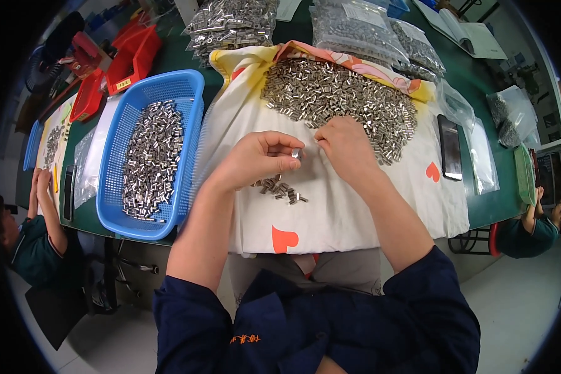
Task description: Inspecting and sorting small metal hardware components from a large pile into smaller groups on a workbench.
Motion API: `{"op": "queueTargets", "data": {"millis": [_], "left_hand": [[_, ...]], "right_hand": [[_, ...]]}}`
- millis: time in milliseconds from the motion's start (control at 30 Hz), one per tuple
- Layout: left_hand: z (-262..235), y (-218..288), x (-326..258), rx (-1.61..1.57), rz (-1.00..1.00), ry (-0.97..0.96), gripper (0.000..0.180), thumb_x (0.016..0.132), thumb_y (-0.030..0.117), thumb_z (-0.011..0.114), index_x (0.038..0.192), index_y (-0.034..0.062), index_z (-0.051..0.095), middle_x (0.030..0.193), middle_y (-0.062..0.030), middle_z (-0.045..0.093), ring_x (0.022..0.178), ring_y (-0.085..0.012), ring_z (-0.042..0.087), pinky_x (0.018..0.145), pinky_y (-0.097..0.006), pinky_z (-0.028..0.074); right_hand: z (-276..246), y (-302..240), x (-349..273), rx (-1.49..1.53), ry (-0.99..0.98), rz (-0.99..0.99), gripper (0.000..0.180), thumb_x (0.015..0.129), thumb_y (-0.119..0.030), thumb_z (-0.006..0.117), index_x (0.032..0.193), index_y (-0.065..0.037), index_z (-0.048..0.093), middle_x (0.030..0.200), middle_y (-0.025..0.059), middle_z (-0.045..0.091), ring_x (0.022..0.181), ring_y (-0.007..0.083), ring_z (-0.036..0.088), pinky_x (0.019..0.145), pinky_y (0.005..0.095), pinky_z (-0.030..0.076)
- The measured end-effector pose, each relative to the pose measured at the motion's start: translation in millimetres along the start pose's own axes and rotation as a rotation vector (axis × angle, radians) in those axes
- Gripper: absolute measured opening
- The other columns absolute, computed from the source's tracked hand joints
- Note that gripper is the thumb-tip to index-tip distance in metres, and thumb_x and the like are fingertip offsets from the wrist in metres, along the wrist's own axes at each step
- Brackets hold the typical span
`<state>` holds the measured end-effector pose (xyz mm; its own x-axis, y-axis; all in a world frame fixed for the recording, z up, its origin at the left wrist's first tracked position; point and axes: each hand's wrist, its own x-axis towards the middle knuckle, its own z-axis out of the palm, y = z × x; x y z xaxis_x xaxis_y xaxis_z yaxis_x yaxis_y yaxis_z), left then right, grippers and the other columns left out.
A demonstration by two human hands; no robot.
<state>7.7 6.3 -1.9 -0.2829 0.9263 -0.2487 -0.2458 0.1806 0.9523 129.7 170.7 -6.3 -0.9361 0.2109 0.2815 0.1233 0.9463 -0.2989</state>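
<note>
My left hand [255, 161] pinches a small shiny metal sleeve [297, 153] between thumb and fingertips, above a white cloth [336, 218] with red hearts. To its right, my right hand [346, 148] has its fingers drawn together at the near edge of a large heap of metal sleeves [336, 93]; whatever they hold, if anything, is hidden. A few loose sleeves [282, 189] lie on the cloth just below my left hand. Left of the cloth stands a blue plastic basket [106, 177] with many similar sleeves inside.
Clear bags of metal parts [355, 31] stand at the back, with another bagged stack [230, 25] to their left. A black phone [450, 148] lies at the cloth's right edge. Red bins [134, 56] sit at far left. Other people [34, 234] work at both sides.
</note>
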Motion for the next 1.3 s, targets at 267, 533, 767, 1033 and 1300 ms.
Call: {"op": "queueTargets", "data": {"millis": [267, 533, 767, 1033, 1300], "left_hand": [[2, 1, 2, -0.057, 0.056, 0.067, 0.031, 0.074, 0.002, 0.064, 0.104, -0.0008, 0.056, 0.087, -0.0024, 0.059, 0.077, -0.0068, 0.056, 0.067, -0.019, 0.045], [4, 3, 1, -0.140, 0.068, 0.094, 0.033, 0.073, -0.003, 0.063, 0.105, -0.0033, 0.054, 0.093, -0.0078, 0.061, 0.083, -0.0113, 0.058, 0.076, -0.023, 0.047], [6, 0, 3, -0.030, 0.082, 0.132, 0.031, 0.074, 0.002, 0.064, 0.104, -0.0036, 0.056, 0.089, -0.0070, 0.062, 0.080, -0.0088, 0.058, 0.071, -0.020, 0.046], [4, 3, -1, -0.019, 0.078, 0.091, 0.031, 0.072, 0.001, 0.066, 0.101, -0.0034, 0.057, 0.087, -0.0048, 0.062, 0.077, -0.0072, 0.057, 0.068, -0.019, 0.046], [5, 8, -8, 0.084, -0.037, -0.150, 0.030, 0.072, -0.001, 0.065, 0.101, 0.0000, 0.058, 0.087, -0.0022, 0.062, 0.077, -0.0062, 0.056, 0.069, -0.019, 0.046]], "right_hand": [[-27, -14, 3, 0.643, -0.048, 0.267, 0.010, 0.075, -0.004, 0.058, 0.084, -0.003, 0.063, 0.081, 0.0047, 0.060, 0.072, 0.0133, 0.055, 0.067, 0.0240, 0.043], [-22, -27, -1, 0.764, -0.060, 0.185, 0.008, 0.073, -0.003, 0.060, 0.080, -0.002, 0.062, 0.077, 0.0026, 0.060, 0.069, 0.0091, 0.054, 0.063, 0.0227, 0.043], [-12, -32, -4, 0.437, 0.142, -0.039, 0.007, 0.070, -0.005, 0.060, 0.077, -0.005, 0.062, 0.074, 0.0071, 0.060, 0.070, 0.0204, 0.057, 0.063, 0.0293, 0.045], [-25, -24, -1, 0.690, -0.079, 0.107, 0.010, 0.070, -0.005, 0.063, 0.080, -0.003, 0.062, 0.074, 0.0049, 0.061, 0.068, 0.0147, 0.057, 0.063, 0.0260, 0.045], [-20, 7, 4, 0.251, 0.001, 0.299, 0.010, 0.072, -0.013, 0.060, 0.077, -0.004, 0.061, 0.072, 0.0094, 0.061, 0.069, 0.0243, 0.058, 0.063, 0.0349, 0.046]]}}
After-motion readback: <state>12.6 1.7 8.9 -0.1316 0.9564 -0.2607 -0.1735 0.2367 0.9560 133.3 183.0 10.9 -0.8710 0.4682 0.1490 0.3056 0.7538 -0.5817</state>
